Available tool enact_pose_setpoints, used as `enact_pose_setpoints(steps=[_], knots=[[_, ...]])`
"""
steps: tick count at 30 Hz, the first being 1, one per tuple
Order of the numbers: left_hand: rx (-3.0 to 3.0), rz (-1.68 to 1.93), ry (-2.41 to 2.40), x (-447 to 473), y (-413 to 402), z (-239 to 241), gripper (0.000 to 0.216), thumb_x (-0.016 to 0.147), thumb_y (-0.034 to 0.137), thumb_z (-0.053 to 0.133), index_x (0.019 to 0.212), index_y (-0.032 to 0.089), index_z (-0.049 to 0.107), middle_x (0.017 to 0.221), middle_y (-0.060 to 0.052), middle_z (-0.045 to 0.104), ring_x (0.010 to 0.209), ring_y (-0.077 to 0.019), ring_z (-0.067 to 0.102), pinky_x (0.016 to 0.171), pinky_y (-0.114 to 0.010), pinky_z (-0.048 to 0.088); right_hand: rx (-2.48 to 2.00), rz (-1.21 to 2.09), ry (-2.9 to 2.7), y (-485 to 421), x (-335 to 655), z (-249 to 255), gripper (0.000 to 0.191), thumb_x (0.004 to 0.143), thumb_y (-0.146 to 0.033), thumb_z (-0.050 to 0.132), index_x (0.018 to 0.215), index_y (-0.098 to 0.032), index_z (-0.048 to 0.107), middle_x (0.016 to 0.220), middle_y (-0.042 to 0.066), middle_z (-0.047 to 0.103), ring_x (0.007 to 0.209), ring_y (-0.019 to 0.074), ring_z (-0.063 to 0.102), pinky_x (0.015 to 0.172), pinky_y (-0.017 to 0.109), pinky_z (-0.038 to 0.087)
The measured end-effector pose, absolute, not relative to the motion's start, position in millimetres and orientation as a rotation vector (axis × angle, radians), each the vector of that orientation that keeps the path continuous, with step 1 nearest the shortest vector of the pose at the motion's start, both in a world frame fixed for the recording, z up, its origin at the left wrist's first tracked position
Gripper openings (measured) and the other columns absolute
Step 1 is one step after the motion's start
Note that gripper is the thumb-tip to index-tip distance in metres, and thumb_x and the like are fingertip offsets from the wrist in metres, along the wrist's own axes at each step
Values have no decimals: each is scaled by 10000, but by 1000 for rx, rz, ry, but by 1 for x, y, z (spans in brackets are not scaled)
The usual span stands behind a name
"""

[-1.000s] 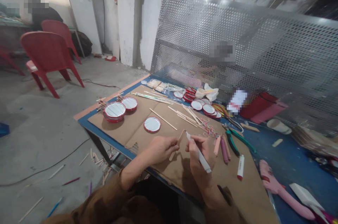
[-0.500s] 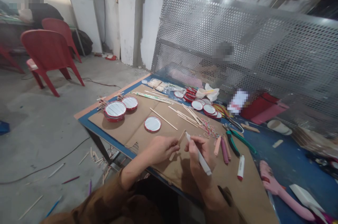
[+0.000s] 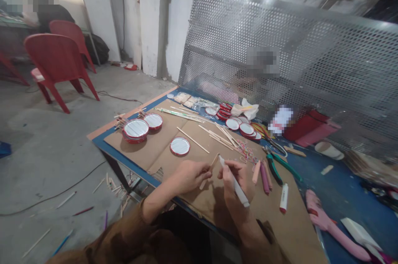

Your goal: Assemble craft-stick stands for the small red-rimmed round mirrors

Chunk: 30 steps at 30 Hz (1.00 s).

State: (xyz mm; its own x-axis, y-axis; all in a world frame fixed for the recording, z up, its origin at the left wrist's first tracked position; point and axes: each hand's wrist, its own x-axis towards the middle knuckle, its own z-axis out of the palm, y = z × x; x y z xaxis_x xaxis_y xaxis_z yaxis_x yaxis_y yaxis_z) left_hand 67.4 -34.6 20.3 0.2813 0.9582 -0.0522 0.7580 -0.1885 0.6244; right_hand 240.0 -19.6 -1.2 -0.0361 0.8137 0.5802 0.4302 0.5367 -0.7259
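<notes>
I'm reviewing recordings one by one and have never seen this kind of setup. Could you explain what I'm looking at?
There is no machine: these are a person's bare hands, and every picture comes from one camera worn on that person's head, looking forward and down. The left hand holds a thin wooden stick; the right hand holds a white pen-like tool, its tip at or near the stick's upper end. Brown cardboard covers part of the blue table. On it lie red-rimmed discs, loose sticks and a red-ended white tube.
</notes>
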Motion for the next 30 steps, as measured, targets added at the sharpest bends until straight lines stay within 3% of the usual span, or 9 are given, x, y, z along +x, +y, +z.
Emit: enact_pose_setpoints(steps=[11, 22, 30], knots=[[2005, 470, 1546, 68, -34, 20, 224, 997, 349, 511, 912, 206, 661, 824, -30, 697, 773, -162, 623, 630, -242, 303, -1081, 482, -1677, -21, 236, 4, 254, 956, -451, 538, 913, -211, 612, 706, 3, 628, 608, 159, 598, 551, 284, 502], [2012, 490, 1539, 66, -35, 17, 220, 1004, 343, 497, 930, 205, 651, 886, -33, 722, 813, -158, 638, 655, -231, 325, -1168, 366, -1580, -20, 236, 11, 247, 939, -433, 549, 856, -207, 603, 671, 10, 634, 631, 175, 619, 617, 305, 505], [1975, 536, 1589, 68, -35, 17, 214, 1001, 327, 495, 909, 199, 639, 864, -35, 710, 795, -159, 631, 645, -238, 308, -1044, 371, -1682, -22, 237, 1, 186, 943, -393, 587, 935, -209, 611, 729, 3, 657, 636, 155, 638, 605, 283, 538]])
